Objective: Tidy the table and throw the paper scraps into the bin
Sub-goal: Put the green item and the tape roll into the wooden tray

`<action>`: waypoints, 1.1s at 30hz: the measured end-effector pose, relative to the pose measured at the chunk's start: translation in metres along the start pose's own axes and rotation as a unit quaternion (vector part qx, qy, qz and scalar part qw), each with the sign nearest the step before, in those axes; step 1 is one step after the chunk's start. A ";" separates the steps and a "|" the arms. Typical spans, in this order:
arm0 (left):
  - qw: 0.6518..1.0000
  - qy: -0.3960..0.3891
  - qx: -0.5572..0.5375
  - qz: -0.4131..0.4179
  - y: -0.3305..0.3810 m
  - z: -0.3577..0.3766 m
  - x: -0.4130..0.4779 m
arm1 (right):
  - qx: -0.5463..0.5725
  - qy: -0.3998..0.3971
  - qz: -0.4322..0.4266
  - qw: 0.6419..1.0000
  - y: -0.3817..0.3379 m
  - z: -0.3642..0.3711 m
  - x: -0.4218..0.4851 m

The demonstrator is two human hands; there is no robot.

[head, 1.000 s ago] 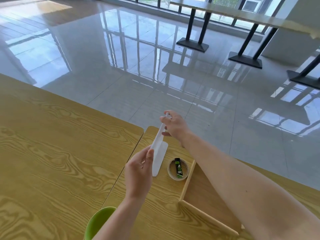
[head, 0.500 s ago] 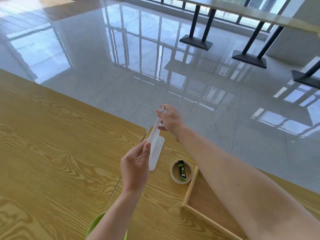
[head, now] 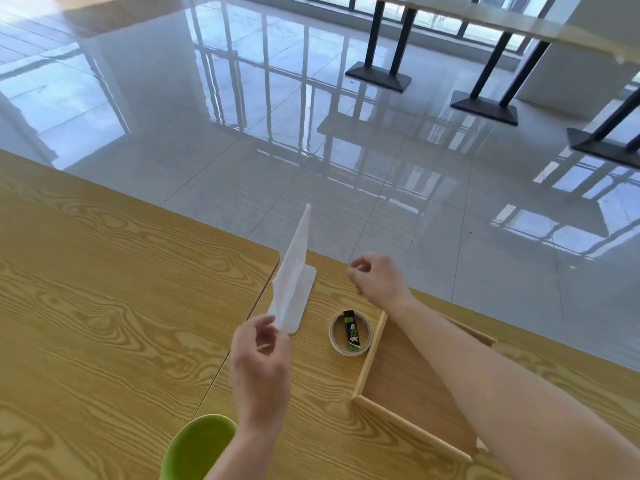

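My left hand (head: 260,362) pinches the near end of a white folded paper (head: 294,268) and holds it up over the wooden table (head: 104,306). The paper's far tip points up and away with nothing holding it. A second white sheet (head: 303,306) lies flat on the table under it. My right hand (head: 375,277) hovers to the right of the paper, its fingers loosely curled and holding nothing. A green bin's rim (head: 199,445) shows at the bottom edge, below my left wrist.
A roll of tape (head: 349,334) with a small black and green lighter (head: 352,330) inside it sits beside a shallow wooden tray (head: 415,386). A seam between two tabletops runs under my left hand. Glossy floor and black table legs lie beyond.
My right hand has let go of the paper's far end and moved right and down. The paper now stands held by my left hand alone.
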State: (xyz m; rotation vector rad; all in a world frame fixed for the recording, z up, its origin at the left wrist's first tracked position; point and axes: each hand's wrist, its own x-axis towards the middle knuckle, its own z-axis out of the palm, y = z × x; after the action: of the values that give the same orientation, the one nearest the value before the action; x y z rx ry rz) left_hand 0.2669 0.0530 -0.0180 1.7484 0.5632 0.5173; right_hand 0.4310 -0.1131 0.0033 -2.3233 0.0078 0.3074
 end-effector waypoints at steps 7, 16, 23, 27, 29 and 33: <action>0.921 -0.302 0.236 0.067 -0.042 0.059 -0.018 | -0.215 -0.055 0.013 0.975 0.062 0.031 -0.040; 0.876 -0.353 0.320 0.078 -0.065 0.105 0.013 | -0.236 -0.022 -0.013 0.971 0.069 0.048 -0.033; 0.894 -0.317 0.302 0.097 -0.075 0.112 0.009 | -0.270 -0.022 -0.012 0.962 0.069 0.062 -0.028; 0.895 -0.301 0.309 0.111 -0.076 0.115 0.009 | -0.196 0.023 0.008 0.980 0.070 0.054 -0.027; 0.889 -0.296 0.327 0.126 -0.076 0.117 0.010 | -0.163 0.059 0.017 0.985 0.075 0.044 -0.028; 0.880 -0.299 0.340 0.146 -0.076 0.117 0.011 | -0.147 0.057 -0.018 0.987 0.088 0.037 -0.035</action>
State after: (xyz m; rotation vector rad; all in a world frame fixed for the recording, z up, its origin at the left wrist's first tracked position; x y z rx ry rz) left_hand 0.3383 -0.0125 -0.1187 2.5435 0.0122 -0.0692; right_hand 0.3806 -0.1510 -0.0757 -2.6291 -0.0246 0.1655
